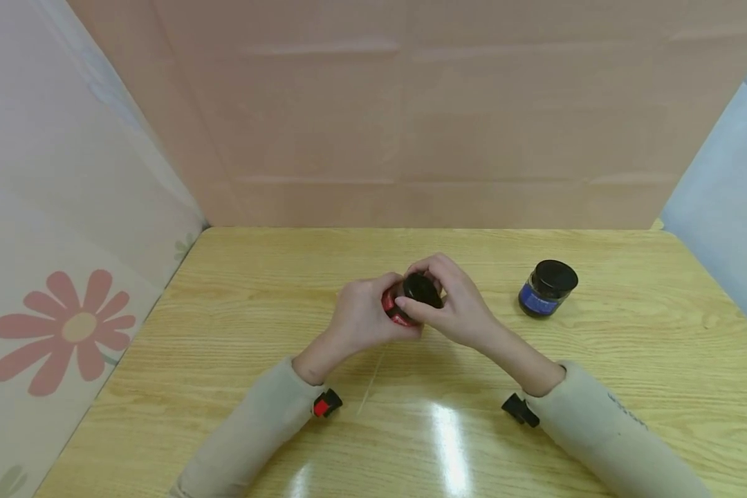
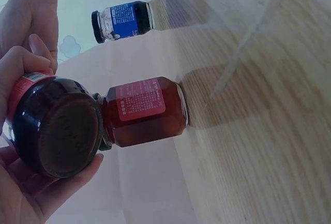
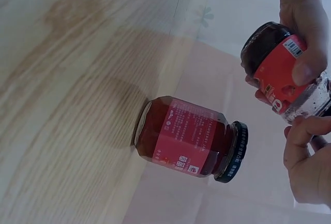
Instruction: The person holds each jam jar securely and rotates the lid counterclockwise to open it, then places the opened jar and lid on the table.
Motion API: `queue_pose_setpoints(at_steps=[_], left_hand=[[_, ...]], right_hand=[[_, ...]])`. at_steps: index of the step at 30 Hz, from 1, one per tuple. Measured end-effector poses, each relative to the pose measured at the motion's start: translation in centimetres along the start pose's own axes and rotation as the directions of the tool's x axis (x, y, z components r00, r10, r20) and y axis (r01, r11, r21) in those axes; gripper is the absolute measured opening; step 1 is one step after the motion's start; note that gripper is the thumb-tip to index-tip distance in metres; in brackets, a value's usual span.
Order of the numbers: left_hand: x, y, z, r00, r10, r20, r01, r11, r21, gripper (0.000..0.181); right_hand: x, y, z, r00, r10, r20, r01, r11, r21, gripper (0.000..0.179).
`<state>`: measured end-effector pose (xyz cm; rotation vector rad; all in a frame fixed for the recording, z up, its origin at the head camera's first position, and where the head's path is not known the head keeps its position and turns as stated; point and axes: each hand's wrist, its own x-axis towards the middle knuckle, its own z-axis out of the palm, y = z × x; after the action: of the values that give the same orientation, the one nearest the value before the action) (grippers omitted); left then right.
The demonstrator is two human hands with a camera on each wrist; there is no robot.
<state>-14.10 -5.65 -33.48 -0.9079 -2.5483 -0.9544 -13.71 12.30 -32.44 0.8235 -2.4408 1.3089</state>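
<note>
My left hand [image 1: 362, 315] grips a dark glass jar with a red label [image 3: 279, 74], held tilted above the table. On its black lid [image 1: 420, 288], the fingers and thumb of my right hand [image 1: 463, 312] are curled around the rim. The left wrist view shows the underside of this jar, dark and round. A strawberry jam jar [image 3: 181, 136] with a pinkish-red label and dark lid stands upright on the table, near the held jar; in the head view my hands hide it.
A blue-labelled jar [image 1: 538, 302] with a black lid stands on the wood-grain table [image 1: 255, 387], to the right of my hands. A pinkish-brown covering [image 1: 411, 117] rises behind the table. A flower-patterned wall [image 1: 56, 194] borders the left side.
</note>
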Motion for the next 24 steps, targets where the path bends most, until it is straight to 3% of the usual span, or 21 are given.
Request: queue_pose_setpoints(at_steps=[8, 19, 21, 24], left_hand=[[-0.05, 0.13, -0.21, 0.999, -0.036, 0.021, 0.039, 0.991, -0.131, 0.036], [0.12, -0.56, 0.06, 0.995, -0.038, 0.090, 0.064, 0.949, -0.308, 0.029], [-0.03, -0.71, -0.02, 0.989, -0.019, 0.149, 0.081, 0.904, -0.420, 0.029], [-0.37, -0.77, -0.28, 0.973, 0.048, 0.226, 0.093, 0.814, -0.574, 0.035]], right_hand=[[-0.13, -0.07, -0.03, 0.999, -0.034, -0.026, 0.033, 0.999, -0.004, 0.028], [-0.26, -0.17, -0.09, 0.994, -0.089, -0.062, 0.089, 0.996, -0.005, 0.029], [-0.43, -0.35, -0.14, 0.989, -0.136, -0.050, 0.136, 0.991, 0.005, 0.029], [-0.73, -0.82, -0.44, 0.967, -0.253, -0.018, 0.253, 0.968, 0.006, 0.031]])
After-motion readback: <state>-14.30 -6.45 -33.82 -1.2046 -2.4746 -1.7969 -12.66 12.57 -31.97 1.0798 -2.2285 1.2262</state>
